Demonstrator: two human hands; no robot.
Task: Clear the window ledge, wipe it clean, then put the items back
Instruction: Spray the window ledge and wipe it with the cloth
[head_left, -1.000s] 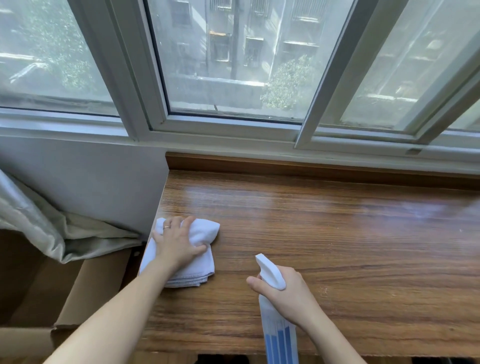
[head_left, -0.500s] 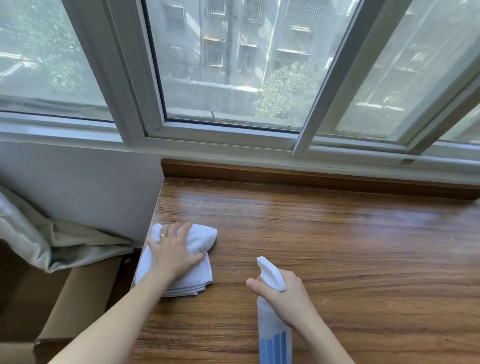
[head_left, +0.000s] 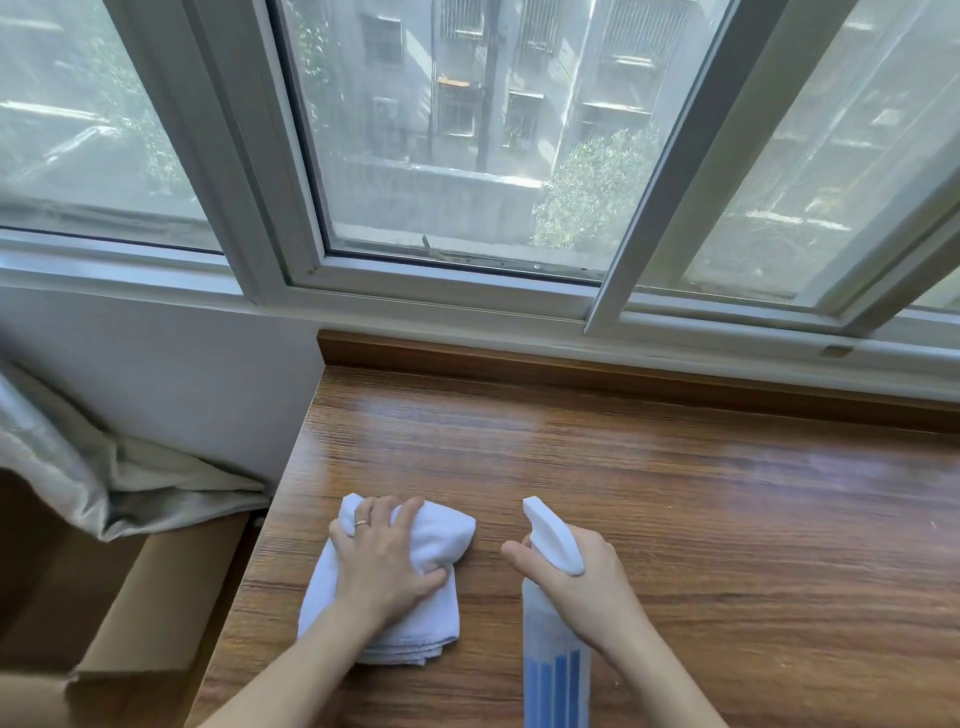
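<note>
Head view shows the left hand (head_left: 384, 564) pressing down on a folded white cloth (head_left: 410, 587), its fingers spread and bent over the bunched far end, thumb against the cloth's right side; that grip looks like a light hold on the fabric rather than a flat palm. The right hand (head_left: 576, 582) is curled round the neck of a spray bottle (head_left: 556, 670), forefinger out in front near the trigger, white nozzle head (head_left: 550, 535) aimed away toward the window (head_left: 467, 156).

Both sit at the near left corner of the wooden ledge (head_left: 675, 493), cloth just beside the bottle, not touching. The ledge carries nothing else in view, so I judge the wiping step is in hand.

Risks, as I read them: the cloth's near left corner lies at the ledge's left edge, so a stroke that way could drag it off toward the cardboard box (head_left: 156, 597) and curtain (head_left: 78, 467) below. Too much spray could pool on the glossy wood or mist the frame.
</note>
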